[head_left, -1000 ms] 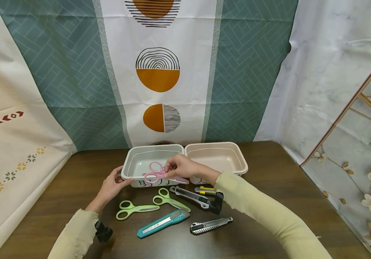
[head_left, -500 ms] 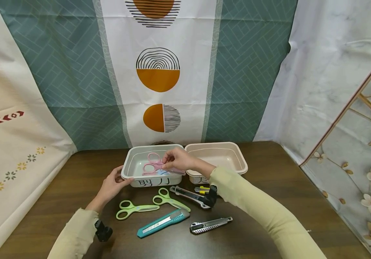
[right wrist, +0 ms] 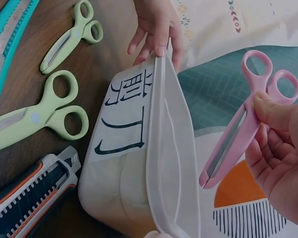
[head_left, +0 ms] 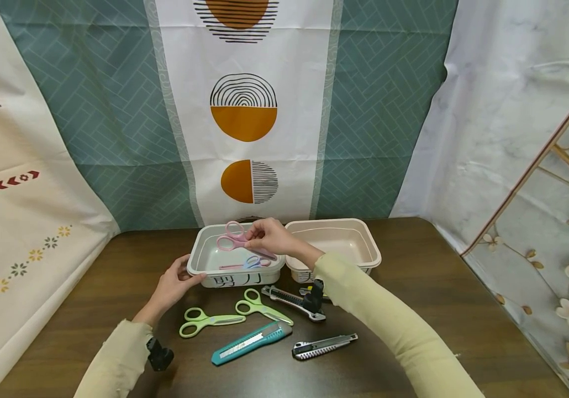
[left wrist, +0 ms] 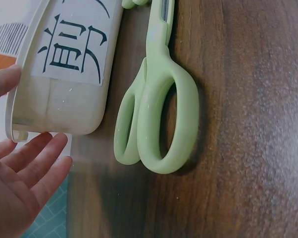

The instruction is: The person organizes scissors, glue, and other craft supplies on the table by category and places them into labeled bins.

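Your right hand (head_left: 267, 236) has thumb and fingers pinched on the pink scissors (right wrist: 243, 136) beside the base of the loops, holding them tilted above the left bin (right wrist: 114, 178), while your left hand (head_left: 172, 284) rests, fingers extended, against its end. Expect the pink scissors to be light and stiff, with smooth plastic that may swivel, so grip near the loops. The left bin looks light enough to slide on the bench (head_left: 423, 265); steady its rim.
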Available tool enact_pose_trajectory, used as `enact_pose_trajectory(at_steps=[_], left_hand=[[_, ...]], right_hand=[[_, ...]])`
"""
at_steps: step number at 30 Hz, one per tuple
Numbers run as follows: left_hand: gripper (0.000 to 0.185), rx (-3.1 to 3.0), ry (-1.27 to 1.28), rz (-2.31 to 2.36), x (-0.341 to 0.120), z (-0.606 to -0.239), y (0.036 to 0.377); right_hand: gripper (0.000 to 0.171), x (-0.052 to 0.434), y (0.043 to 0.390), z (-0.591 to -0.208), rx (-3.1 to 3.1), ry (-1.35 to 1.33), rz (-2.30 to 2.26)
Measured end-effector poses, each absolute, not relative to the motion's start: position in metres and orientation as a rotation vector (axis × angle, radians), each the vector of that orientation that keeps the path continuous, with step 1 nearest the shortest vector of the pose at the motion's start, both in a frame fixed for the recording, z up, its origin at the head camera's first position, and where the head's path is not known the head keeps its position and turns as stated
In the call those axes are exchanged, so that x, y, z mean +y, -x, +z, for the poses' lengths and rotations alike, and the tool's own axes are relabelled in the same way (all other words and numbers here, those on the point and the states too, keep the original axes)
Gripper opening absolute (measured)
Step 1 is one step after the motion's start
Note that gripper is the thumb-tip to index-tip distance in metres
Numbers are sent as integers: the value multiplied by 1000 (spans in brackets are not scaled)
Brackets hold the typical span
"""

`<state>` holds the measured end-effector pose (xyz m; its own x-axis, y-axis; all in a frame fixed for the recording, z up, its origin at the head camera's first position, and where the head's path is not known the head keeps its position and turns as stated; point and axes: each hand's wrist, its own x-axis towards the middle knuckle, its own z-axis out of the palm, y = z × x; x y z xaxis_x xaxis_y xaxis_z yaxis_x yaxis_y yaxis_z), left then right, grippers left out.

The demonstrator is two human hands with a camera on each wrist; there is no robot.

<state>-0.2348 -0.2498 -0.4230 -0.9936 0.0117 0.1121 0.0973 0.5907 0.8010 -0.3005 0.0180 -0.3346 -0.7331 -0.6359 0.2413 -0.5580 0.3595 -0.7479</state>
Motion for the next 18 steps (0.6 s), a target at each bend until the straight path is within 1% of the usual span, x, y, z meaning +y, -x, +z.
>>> enact_pose_trajectory(at_steps=[18], left_hand=[[74, -2706, 89, -1381, -250, -425, 236]], right_hand=[[10, 10, 313, -354, 2566, 1056, -1381]])
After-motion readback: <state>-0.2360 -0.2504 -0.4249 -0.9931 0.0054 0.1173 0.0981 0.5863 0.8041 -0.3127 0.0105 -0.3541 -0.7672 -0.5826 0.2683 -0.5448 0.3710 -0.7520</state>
